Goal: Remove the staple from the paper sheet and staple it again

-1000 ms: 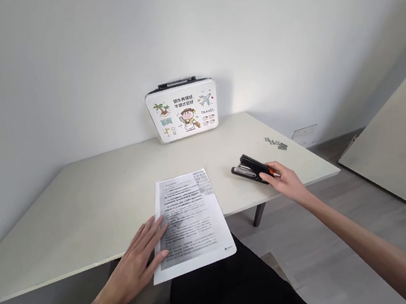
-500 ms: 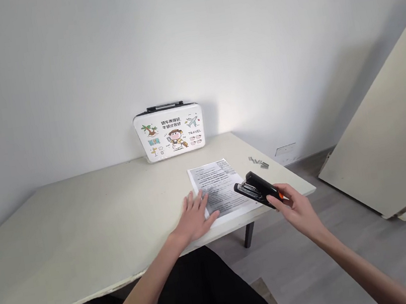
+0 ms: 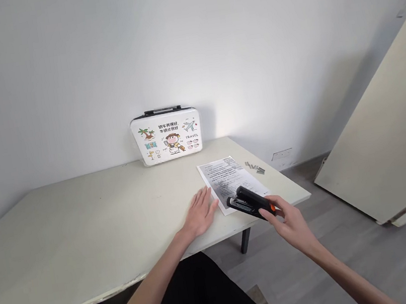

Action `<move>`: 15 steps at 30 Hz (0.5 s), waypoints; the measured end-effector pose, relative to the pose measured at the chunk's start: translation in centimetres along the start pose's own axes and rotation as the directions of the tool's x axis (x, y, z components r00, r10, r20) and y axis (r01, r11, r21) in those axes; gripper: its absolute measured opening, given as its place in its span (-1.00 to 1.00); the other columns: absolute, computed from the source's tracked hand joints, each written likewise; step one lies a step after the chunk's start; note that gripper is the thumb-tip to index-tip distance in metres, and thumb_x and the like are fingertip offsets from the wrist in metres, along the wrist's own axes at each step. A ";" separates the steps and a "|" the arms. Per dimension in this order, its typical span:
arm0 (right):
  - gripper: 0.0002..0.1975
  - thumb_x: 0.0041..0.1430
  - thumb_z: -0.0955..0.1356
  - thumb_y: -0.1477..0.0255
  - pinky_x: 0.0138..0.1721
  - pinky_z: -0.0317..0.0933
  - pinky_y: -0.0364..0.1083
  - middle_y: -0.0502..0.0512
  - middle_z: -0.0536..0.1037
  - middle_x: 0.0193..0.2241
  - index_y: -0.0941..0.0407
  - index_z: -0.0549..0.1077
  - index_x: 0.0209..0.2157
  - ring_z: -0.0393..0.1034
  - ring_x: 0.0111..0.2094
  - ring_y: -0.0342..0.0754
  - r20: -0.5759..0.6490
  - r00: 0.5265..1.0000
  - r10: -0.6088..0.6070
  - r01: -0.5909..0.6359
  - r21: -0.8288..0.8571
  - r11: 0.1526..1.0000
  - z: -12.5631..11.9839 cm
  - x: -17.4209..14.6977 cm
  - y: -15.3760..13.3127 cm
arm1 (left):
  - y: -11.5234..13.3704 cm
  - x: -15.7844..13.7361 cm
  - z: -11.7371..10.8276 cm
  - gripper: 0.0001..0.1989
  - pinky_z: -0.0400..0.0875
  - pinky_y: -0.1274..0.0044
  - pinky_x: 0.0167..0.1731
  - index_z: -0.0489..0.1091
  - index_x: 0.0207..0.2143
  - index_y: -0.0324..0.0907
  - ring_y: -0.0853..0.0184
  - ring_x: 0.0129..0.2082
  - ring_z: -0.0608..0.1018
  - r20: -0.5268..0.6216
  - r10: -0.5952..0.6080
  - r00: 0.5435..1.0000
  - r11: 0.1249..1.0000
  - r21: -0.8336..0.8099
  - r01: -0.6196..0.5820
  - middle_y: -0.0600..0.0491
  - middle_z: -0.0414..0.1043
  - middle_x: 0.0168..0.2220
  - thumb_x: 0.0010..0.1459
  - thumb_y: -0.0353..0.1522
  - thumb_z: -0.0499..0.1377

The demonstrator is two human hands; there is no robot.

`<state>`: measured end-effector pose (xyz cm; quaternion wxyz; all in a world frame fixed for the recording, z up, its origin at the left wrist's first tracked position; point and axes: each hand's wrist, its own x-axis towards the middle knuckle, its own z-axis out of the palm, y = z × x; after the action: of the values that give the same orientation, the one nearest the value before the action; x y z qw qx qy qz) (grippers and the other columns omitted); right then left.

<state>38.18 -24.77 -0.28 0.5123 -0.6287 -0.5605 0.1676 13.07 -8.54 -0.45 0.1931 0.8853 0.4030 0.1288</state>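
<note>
A black stapler (image 3: 252, 201) with an orange patch near its rear is gripped at the back end by my right hand (image 3: 287, 220). Its jaws point left and are parted, above the near edge of the printed sheet of paper (image 3: 225, 176). The stapler covers the sheet's lower part. My left hand (image 3: 200, 213) lies on the table, palm down and fingers stretched out, at the sheet's lower left edge. Several strips of staples (image 3: 254, 167) lie to the right of the paper.
A white case (image 3: 168, 137) with cartoon prints and a black handle stands at the back of the white table (image 3: 86, 240), against the wall. Beyond the table's right edge is grey floor, with a pale slanted panel (image 3: 385, 145) at far right.
The paper has shifted to the right and away from me, and turned a little. My left hand has slid towards its edge. The stapler, still in my right hand, is slightly lower and further left.
</note>
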 end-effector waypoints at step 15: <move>-0.71 0.33 0.34 0.21 -0.18 0.34 0.04 0.18 0.59 -0.14 0.06 0.46 -0.01 0.47 -0.20 0.10 0.322 0.924 -0.206 0.197 0.062 0.979 13.6 5.9 -5.0 | -9.9 -13.0 -8.7 -0.41 0.50 0.26 0.14 0.40 0.25 0.01 0.03 0.21 0.54 -0.294 -0.298 0.908 0.944 -0.230 0.236 0.05 0.42 0.31 0.39 0.09 -0.03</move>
<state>26.72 -14.20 0.35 0.4357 -0.5242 -0.6967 0.2237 -5.19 -10.42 1.93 0.2231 0.7656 0.5330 0.2830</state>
